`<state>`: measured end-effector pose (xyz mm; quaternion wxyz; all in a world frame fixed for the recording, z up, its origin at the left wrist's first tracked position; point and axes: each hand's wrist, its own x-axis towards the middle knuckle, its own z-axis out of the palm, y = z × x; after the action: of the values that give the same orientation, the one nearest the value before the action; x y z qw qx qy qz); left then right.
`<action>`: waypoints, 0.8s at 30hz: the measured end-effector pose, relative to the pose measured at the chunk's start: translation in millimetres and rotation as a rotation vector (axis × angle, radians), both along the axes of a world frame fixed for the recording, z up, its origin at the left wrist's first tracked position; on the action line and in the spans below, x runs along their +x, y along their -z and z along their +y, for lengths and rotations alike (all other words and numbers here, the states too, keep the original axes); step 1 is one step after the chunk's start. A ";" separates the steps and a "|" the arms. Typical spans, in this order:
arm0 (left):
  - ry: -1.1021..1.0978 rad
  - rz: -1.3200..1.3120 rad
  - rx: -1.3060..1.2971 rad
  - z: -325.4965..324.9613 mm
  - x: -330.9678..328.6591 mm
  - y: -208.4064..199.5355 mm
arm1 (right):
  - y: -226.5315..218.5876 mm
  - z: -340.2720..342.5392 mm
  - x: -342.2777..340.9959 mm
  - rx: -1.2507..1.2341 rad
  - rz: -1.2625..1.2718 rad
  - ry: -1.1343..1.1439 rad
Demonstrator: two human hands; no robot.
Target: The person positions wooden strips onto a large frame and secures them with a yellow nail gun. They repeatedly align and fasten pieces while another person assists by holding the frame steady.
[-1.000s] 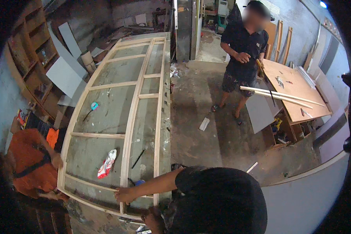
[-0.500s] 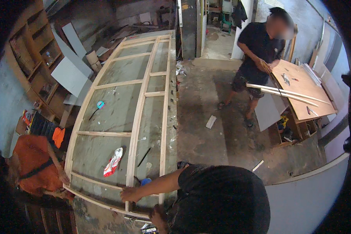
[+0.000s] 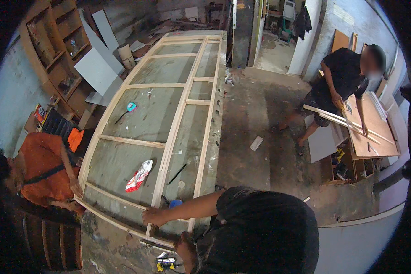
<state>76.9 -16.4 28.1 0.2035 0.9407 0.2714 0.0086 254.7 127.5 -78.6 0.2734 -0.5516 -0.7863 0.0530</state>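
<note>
A long slatted wooden frame (image 3: 169, 146) lies on a greenish tabletop (image 3: 164, 107). My right hand (image 3: 154, 216) reaches in from the right, its fingers curled over the middle slat close to the frame's near end. Lower down, my left hand (image 3: 184, 249) is beside the frame's near right corner; its fingers are partly hidden and dark. A blue round object (image 3: 175, 203) sits just past my right forearm. Near it lie a dark thin stick (image 3: 177, 174) and a red and white bag (image 3: 139, 175). Farther back is a turquoise tape measure (image 3: 131, 107).
At the left, a person in orange (image 3: 43, 164) has a hand on the frame's corner. Another person in black (image 3: 342, 68) leans over a plywood-topped bench (image 3: 374, 144) with wooden strips (image 3: 351, 122). A yellow and black tool (image 3: 165, 263) lies below the frame's near end.
My view has turned slightly, while both my hands stay at the frame's near end. The person at the right has bent over the bench and stretched an arm across the strips.
</note>
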 end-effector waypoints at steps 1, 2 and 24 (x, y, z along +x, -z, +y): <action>-0.002 0.001 -0.027 -1.0 0.7 -0.8 | -1.1 -0.5 -0.3 -0.010 0.025 -0.001; -0.027 -0.016 0.006 -1.5 0.2 0.7 | -2.9 -1.2 -1.0 -0.017 0.001 0.008; -0.015 -0.093 0.117 11.5 -29.4 66.1 | -34.2 -10.0 -4.6 -0.191 0.025 0.050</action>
<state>47.4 -4.8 -38.0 0.1606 0.9474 0.2678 0.0698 250.2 117.6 -44.5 0.2304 -0.5939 -0.7602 0.1277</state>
